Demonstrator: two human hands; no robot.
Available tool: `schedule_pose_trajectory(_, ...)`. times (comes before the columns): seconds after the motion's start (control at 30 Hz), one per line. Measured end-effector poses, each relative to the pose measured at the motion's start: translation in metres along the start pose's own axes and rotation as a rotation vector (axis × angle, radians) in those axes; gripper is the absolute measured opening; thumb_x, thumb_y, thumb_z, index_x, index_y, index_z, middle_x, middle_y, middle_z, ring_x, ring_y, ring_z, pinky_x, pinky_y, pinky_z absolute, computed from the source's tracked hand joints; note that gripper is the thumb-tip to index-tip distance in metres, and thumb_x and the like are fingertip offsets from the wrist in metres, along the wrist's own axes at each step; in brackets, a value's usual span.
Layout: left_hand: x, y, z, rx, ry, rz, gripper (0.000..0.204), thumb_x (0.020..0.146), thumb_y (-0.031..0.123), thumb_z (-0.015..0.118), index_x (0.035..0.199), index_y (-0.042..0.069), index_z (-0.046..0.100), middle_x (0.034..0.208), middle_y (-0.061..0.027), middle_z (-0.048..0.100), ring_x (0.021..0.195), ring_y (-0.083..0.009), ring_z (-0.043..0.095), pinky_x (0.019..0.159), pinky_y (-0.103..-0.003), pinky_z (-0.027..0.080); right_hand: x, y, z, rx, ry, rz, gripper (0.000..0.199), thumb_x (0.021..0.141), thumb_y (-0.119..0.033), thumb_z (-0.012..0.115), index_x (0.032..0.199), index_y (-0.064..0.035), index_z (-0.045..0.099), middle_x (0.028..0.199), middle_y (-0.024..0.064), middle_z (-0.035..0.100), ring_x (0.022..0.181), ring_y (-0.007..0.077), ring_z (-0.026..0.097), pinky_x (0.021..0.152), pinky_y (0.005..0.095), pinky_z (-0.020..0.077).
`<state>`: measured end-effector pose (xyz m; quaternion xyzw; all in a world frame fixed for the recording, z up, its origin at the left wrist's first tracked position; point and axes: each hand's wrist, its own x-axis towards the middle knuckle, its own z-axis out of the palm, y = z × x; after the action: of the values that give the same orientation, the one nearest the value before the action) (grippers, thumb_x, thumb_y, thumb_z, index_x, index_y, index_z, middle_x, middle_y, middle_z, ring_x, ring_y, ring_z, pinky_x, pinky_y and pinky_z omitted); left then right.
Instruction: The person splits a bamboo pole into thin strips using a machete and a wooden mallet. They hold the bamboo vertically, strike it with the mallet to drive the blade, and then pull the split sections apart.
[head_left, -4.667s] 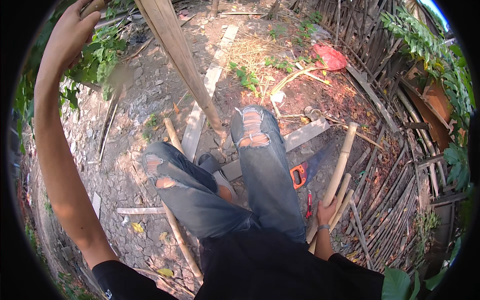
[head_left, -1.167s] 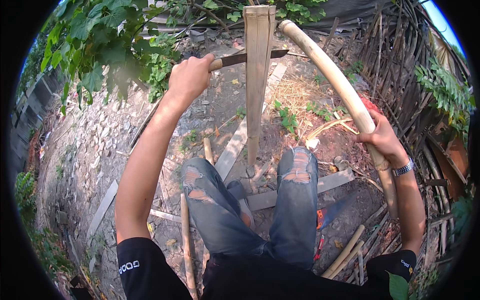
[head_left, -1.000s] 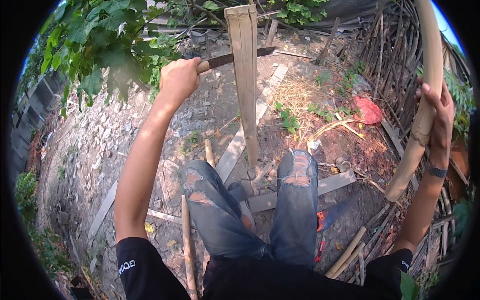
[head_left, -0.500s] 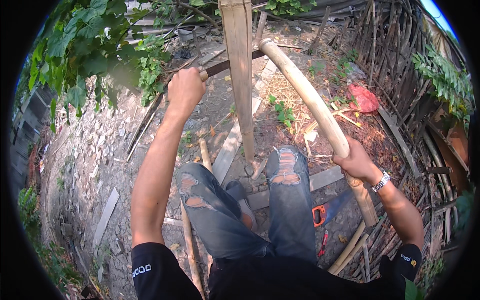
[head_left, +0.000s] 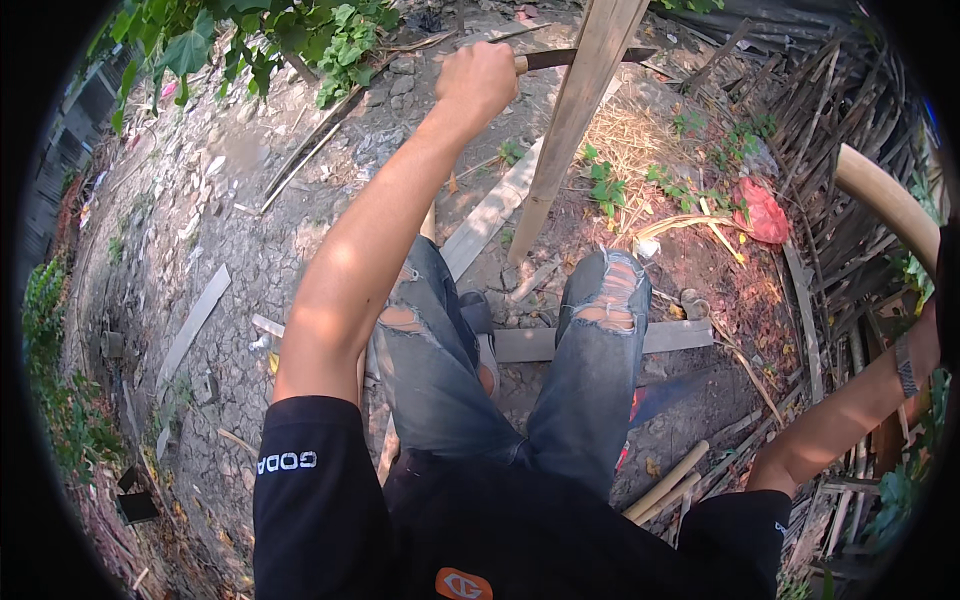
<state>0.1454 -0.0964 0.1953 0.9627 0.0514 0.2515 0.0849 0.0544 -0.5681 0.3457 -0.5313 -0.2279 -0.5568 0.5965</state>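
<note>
- The left hand was raised and closed in a fist around the handle of one knife, whose dark blade ran behind the wooden post.
- One wooden post stood tilted in the ground just ahead of the knees — the knife blade met it near the top of the view.
- The right hand was at the far right rim, cut off by the edge; whether it was open or closed could not be told. A watch band showed on that wrist.
- One thick pale bamboo pole curved across the upper right, near that wrist.
- Two knees in torn blue jeans filled the middle.
- One flat plank lay crosswise under the legs; a second, longer plank lay slanted beside the left arm.
- One crumpled red bag lay on the dirt — right of the post, near a stack of old sticks.
</note>
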Motion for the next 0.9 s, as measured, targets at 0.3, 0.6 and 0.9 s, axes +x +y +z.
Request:
schedule_pose_trajectory(0.3, -0.006, 0.028, 0.081, -0.192, -0.045, -0.046, 0.024, 0.094, 0.023, 0.062, 0.098, 0.006, 0.077, 0.099, -0.0166, 0.076, 0.096, -0.0344, 0.075, 0.08, -0.046, 0.061, -0.199, 0.058, -0.086, -0.568, -0.859, 0.945, 0.032, 0.084, -0.004, 0.068, 0.114, 0.0019, 0.061, 0.084, 0.0028, 0.064, 0.071, 0.0119, 0.063, 0.06, 0.0274, 0.0514)
schedule_pose_trajectory(0.6, -0.008, 0.022, 0.066, -0.19, -0.121, -0.016, 0.021, 0.092, 0.013, 0.058, 0.099, 0.005, 0.076, 0.101, -0.0185, 0.075, 0.095, -0.0363, 0.074, 0.078, -0.046, 0.061, 0.11, 0.0, -0.106, -0.14, -0.032, 0.126, 0.033, 0.104, -0.024, 0.054, 0.118, 0.0058, 0.053, 0.108, 0.0163, 0.063, 0.1, 0.0291, 0.068, 0.096, 0.0426, 0.0544)
schedule_pose_trajectory(0.9, -0.005, 0.019, 0.056, -0.058, -0.177, 0.056, 0.021, 0.093, 0.015, 0.059, 0.1, 0.005, 0.077, 0.103, -0.0197, 0.074, 0.096, -0.0364, 0.074, 0.079, -0.046, 0.061, -0.25, 0.07, -0.078, -0.567, -1.107, 1.277, 0.035, 0.085, -0.003, 0.068, 0.116, 0.0071, 0.057, 0.074, 0.0082, 0.063, 0.054, 0.0159, 0.061, 0.051, 0.0321, 0.0518)
